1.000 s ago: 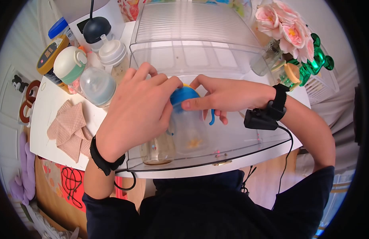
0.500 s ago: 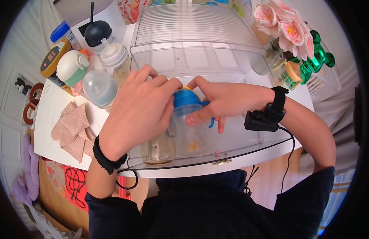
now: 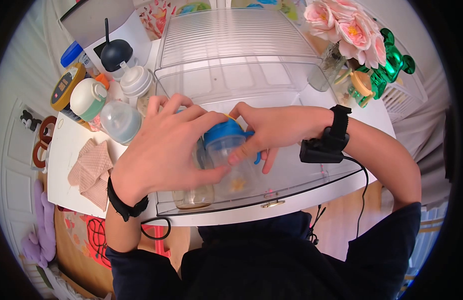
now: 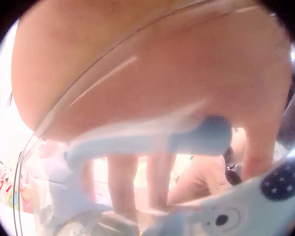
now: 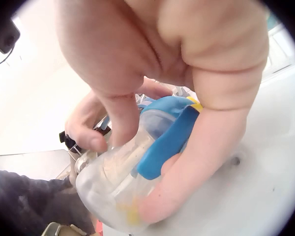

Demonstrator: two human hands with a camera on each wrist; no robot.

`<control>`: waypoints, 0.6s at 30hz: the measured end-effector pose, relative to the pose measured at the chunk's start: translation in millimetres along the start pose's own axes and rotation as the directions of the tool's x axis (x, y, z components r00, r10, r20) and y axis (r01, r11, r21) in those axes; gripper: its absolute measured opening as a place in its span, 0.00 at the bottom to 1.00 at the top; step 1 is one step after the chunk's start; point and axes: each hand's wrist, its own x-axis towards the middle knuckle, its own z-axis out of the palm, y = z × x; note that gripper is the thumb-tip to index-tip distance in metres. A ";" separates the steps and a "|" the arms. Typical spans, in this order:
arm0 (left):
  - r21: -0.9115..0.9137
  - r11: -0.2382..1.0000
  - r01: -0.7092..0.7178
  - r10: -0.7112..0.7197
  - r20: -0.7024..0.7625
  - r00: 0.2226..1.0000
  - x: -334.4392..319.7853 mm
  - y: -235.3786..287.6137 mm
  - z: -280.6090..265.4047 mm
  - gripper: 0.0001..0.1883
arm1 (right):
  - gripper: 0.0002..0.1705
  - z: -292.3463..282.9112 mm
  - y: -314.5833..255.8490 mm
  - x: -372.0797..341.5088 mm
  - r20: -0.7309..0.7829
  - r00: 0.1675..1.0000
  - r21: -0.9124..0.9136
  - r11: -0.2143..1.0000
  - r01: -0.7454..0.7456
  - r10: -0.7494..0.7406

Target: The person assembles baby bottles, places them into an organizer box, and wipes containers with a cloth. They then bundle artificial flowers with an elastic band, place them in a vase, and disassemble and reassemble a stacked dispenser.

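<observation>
A clear bottle (image 3: 235, 170) with a blue top (image 3: 224, 131) and blue handles stands inside the clear bin near its front. My right hand (image 3: 291, 126) grips it from the right; in the right wrist view, that hand's (image 5: 187, 88) fingers and thumb lie around the bottle (image 5: 123, 182) and its blue handle (image 5: 168, 142). My left hand (image 3: 164, 145) is spread over the bottle's left side and an amber-tinted bottle (image 3: 193, 196) beside it, thumb stretched toward the blue-topped one. In the left wrist view, clear plastic crosses in front of the left hand (image 4: 152, 78); its exact contact cannot be told.
The clear bin (image 3: 311, 175) has a ribbed lid section (image 3: 231, 37) behind. At left are several bottles, including a domed one (image 3: 120, 121), and a pink cloth (image 3: 91, 170). A vase of pink flowers (image 3: 351, 32) and a yellow-lidded cup (image 3: 361, 84) stand at right.
My left thumb has swung out to the right, across the front of the blue-topped bottle. That bottle and my right hand have shifted slightly left in view, as has the bin.
</observation>
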 end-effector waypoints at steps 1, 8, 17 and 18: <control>-0.008 1.000 -0.001 0.001 0.024 1.000 -0.1 0.7 -1.7 0.36 | 0.60 0.4 -2.1 0.0 0.024 1.000 -0.009 1.000 0.001 0.000; -0.011 1.000 0.016 -0.014 0.095 0.995 1.8 2.1 -2.4 0.46 | 0.62 0.9 -4.2 0.6 0.013 0.998 -0.026 0.998 -0.057 0.057; -0.057 0.998 -0.035 0.043 0.144 0.989 5.3 13.6 -5.6 0.53 | 0.57 1.1 -15.1 -10.7 -0.051 0.997 -0.251 0.966 -0.068 0.057; -0.057 0.998 -0.026 0.034 0.146 0.989 5.5 14.5 -6.1 0.52 | 0.58 2.8 -15.5 -11.3 -0.113 0.993 -0.389 0.919 -0.066 0.023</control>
